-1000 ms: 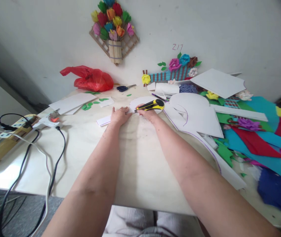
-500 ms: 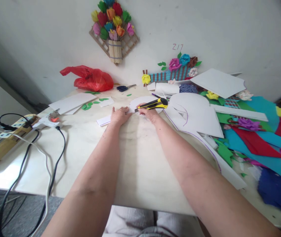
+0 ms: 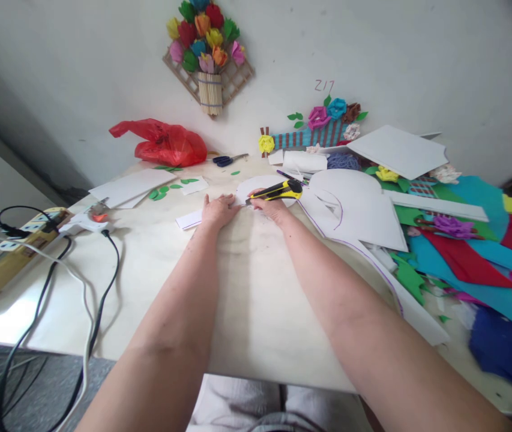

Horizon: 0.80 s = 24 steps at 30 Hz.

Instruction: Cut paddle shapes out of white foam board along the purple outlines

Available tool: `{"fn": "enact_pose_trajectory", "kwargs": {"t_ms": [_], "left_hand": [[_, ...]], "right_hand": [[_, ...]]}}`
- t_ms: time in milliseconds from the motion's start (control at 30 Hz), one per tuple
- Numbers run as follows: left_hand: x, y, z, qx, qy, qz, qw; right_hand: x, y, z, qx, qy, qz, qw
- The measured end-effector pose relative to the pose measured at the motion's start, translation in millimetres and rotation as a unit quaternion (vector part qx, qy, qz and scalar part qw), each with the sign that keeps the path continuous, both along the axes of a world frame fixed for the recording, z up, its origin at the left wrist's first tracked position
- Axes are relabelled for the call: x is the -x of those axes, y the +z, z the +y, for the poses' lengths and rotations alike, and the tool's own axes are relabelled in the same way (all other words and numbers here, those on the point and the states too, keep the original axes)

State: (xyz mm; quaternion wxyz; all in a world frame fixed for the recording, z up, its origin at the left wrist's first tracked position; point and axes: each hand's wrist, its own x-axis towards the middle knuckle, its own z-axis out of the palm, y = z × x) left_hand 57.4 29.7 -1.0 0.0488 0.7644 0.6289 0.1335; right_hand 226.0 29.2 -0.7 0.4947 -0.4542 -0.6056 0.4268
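My right hand (image 3: 270,207) is closed around a yellow and black utility knife (image 3: 283,191), its tip pointing left and down at a white foam board piece (image 3: 189,220). That piece has a long narrow end with a purple line and a rounded end (image 3: 256,182) behind my hands. Flat on it lies my left hand (image 3: 218,210), fingers stretched out, just left of the blade tip. Small white scraps show beneath my right hand. To the right rests a larger white cut-out (image 3: 350,198) with purple curved lines.
Coloured foam sheets (image 3: 454,258) pile up on the right. A red plastic bag (image 3: 170,144) and dark-handled scissors (image 3: 224,161) are at the back. On the left are white boards (image 3: 132,185), green paper leaves (image 3: 159,195), a power strip (image 3: 17,252) and cables hanging over the table edge.
The utility knife in my right hand has shifted slightly left and its handle has tilted a little lower. My left hand stays in place on the board.
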Motion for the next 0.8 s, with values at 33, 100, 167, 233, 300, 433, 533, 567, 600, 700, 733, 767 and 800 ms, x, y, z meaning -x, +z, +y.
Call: {"fn": "enact_pose_trajectory", "kwargs": {"t_ms": [33, 100, 167, 233, 300, 433, 533, 567, 600, 700, 733, 767, 800], "left_hand": [[-0.1, 0.2, -0.1, 0.001, 0.001, -0.001, 1.000], [-0.1, 0.2, 0.0, -0.001, 0.000, -0.003, 1.000], [0.0, -0.2, 0.6, -0.004, -0.002, -0.006, 1.000], [0.2, -0.8, 1.5, -0.004, -0.001, -0.005, 1.000], [0.4, -1.3, 2.2, -0.001, 0.000, -0.003, 1.000], [0.8, -1.7, 2.9, -0.002, -0.002, -0.003, 1.000], [1.0, -1.9, 2.9, 0.000, -0.004, -0.005, 1.000], [1.0, -2.0, 3.0, -0.001, -0.005, -0.007, 1.000], [1.1, -2.2, 3.0, -0.002, -0.005, -0.008, 1.000], [1.2, -2.5, 2.6, -0.006, -0.006, -0.008, 1.000], [1.1, -2.3, 2.3, -0.007, -0.006, -0.007, 1.000], [1.1, -2.0, 2.0, -0.007, -0.005, -0.006, 1.000], [1.0, -1.7, 1.6, -0.006, -0.005, -0.005, 1.000]], "right_hand": [[0.2, -0.2, 0.1, 0.000, -0.001, 0.001, 1.000], [0.4, -1.0, 0.3, -0.002, -0.002, 0.004, 1.000], [-0.1, -2.0, 0.6, -0.004, 0.007, 0.008, 1.000], [-1.2, -2.4, 0.7, -0.004, 0.025, 0.015, 1.000], [-2.8, -1.9, 0.4, -0.008, 0.035, 0.033, 0.999], [-4.3, 0.7, -1.7, -0.017, 0.015, 0.050, 0.999], [-3.1, 1.3, -2.6, -0.007, 0.010, 0.033, 0.999], [-2.5, 1.0, -2.4, -0.007, 0.010, 0.028, 1.000], [-2.0, 0.4, -1.9, -0.008, 0.011, 0.024, 1.000], [-1.5, -1.9, 0.2, -0.014, 0.005, 0.011, 1.000], [-1.6, -2.6, 1.0, -0.016, 0.004, 0.006, 1.000], [-1.8, -3.0, 1.5, -0.016, 0.003, 0.000, 1.000], [-2.0, -3.3, 1.9, -0.017, 0.002, -0.005, 1.000]]}}
